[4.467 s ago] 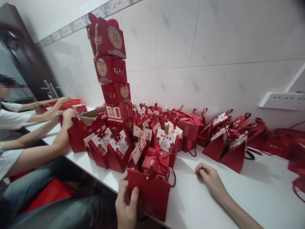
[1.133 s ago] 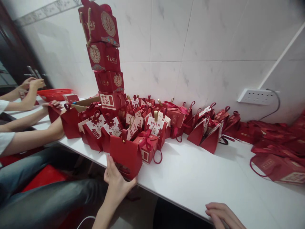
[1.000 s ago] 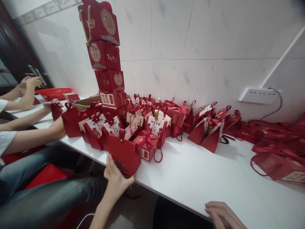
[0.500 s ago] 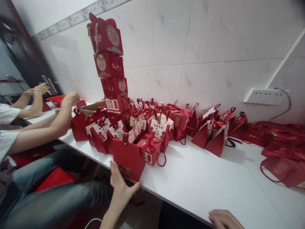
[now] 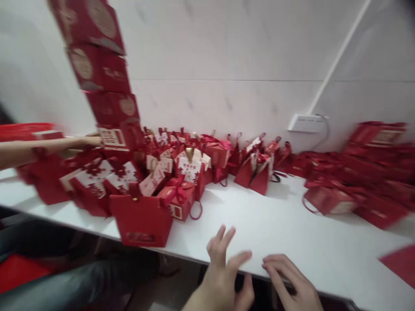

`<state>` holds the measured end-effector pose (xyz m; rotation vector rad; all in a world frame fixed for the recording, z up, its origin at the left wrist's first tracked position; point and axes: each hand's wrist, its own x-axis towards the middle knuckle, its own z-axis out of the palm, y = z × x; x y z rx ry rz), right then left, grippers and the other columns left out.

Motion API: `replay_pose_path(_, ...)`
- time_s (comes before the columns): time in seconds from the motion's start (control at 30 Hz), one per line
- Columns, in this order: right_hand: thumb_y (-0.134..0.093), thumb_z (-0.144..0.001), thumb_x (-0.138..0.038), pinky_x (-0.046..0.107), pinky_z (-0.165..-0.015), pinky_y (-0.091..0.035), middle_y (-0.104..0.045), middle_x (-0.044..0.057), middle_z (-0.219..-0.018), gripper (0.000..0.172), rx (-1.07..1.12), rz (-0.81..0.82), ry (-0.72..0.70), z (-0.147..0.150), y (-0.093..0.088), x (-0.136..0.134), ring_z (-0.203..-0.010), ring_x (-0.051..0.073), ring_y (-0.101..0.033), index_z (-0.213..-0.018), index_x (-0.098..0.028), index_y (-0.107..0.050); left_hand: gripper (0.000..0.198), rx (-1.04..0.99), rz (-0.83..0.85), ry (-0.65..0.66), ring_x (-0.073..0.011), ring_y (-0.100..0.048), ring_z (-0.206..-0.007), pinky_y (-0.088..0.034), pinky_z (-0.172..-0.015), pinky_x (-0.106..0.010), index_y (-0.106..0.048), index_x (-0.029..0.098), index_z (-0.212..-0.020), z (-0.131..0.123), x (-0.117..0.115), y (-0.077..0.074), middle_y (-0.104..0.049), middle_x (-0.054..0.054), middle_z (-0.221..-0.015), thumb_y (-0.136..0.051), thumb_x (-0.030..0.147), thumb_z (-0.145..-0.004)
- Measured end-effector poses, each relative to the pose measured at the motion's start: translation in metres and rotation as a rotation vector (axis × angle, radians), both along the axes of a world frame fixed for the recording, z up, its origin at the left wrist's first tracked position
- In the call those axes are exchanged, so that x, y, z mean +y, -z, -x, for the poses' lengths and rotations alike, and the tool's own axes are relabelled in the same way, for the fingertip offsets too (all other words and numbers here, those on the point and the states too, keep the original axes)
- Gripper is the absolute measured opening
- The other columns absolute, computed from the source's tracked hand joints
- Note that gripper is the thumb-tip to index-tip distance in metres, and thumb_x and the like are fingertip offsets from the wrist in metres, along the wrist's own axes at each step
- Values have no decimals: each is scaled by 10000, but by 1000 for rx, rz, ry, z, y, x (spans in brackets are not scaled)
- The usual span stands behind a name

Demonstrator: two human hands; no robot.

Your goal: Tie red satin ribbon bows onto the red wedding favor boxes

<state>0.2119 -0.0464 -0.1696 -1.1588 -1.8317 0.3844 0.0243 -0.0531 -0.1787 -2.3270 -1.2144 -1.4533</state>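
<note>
I see left hand (image 5: 219,274) fanned wide, empty | right hand (image 5: 298,285) loosely curved, seemingly empty | red gift box (image 5: 141,218) upright at counter's (image 5: 236,211) near edge, left | boxes (image 5: 97,185) behind look finished | far-right red pile (image 5: 372,168) seems undone

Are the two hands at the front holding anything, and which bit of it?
Nothing is held: the left hand has its fingers spread, and the right hand is slightly curled, with nothing visible in either.
</note>
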Motion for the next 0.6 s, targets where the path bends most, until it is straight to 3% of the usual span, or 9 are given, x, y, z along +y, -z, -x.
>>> replay_pose_path(0.1, -478, -905, -295, 202, -685, -534, -652, 56, -814, 234, -15, -4, 97, -15, -12, 1, -766, 155, -656, -751, -199, -627, 382, 93, 92, 162, -345, -302, -1349, -347, -990, -502, -492, 168, -1144, -20, 62, -54, -431, -193, -1359, -523, 176, -763)
replay_pose_path(0.17, -462, -911, -286, 219, -683, -528, -646, 61, -813, 245, -39, -12, 172, -28, -18, 0, -771, 158, -648, -748, -194, -619, 288, 138, 151, 204, -323, -398, -1285, -375, -959, -482, -532, 160, -1078, -40, 104, -69, -499, -180, -1290, -503, 187, -793)
replay_pose_path(0.23, -450, -916, -296, 231, -677, -526, -643, 66, -816, 262, -65, -16, 251, -44, -21, -1, -765, 161, -642, -744, -190, -616, 241, 186, 154, 244, -292, -493, -1190, -410, -926, -459, -554, 147, -1036, -56, 139, -64, -544, -176, -1231, -480, 179, -809)
replay_pose_path(0.37, -430, -925, -319, 235, -649, -525, -643, 64, -811, 295, -107, -47, 436, -80, -22, -2, -736, 155, -640, -731, -191, -610, 185, 169, 55, 282, -233, -591, -1005, -471, -837, -396, -585, 176, -932, -60, 181, -32, -622, -115, -1065, -441, 150, -818)
replay_pose_path(0.47, -441, -916, -345, 272, -675, -532, -650, 67, -800, 297, -178, -152, 591, -110, -26, 2, -757, 175, -647, -728, -190, -611, 177, 99, 73, 303, -200, -606, -946, -486, -827, -357, -590, 191, -912, -50, 191, -18, -622, -78, -993, -432, 175, -835)
replay_pose_path(0.6, -459, -901, -310, 327, -746, -525, -647, 76, -834, 227, -326, -352, 750, -144, -50, 5, -809, 197, -638, -789, -192, -618, 179, 65, 132, 300, -194, -612, -885, -499, -786, -339, -591, 199, -874, -49, 186, -19, -618, -58, -911, -418, 184, -833)
